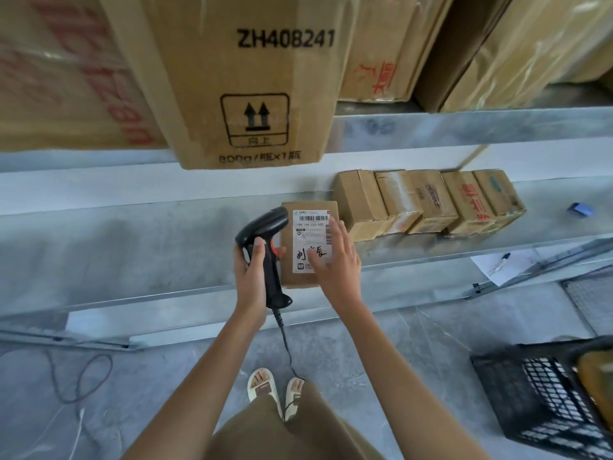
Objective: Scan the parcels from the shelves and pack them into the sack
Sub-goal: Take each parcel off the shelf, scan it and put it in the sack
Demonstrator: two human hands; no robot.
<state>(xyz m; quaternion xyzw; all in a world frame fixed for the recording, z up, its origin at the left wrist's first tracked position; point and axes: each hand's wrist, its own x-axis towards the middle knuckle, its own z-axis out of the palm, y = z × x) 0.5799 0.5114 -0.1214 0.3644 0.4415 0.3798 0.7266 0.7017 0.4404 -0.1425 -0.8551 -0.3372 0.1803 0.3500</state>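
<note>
Scanning step: the left hand [249, 272] has its fingers wrapped around the handle of the scanner [265, 242], whose head points toward the upper right of the frame, at the label [311, 239].
Right hand: the right hand [335, 260] lies flat on the parcel [306, 245], fingers straight and slightly spread, covering the lower right of the label.
Parcel place: centre of the frame, on the lower shelf [132, 247], just left of a row of small boxes [428, 202].
Parcel axis: its long axis runs from the bottom toward the top of the frame, label face up, the barcode along its far edge.
Risk, misread: fingertips sit close to the side barcode; I judge a covered code would fail to scan.
Risk, slip: the parcel's near end reaches the shelf's front lip; a push could tip it off.
Risk, cable: the scanner cable [285, 340] hangs toward the feet and could snag.
Sack: not identifiable; a black crate [530, 393] sits at lower right.
</note>
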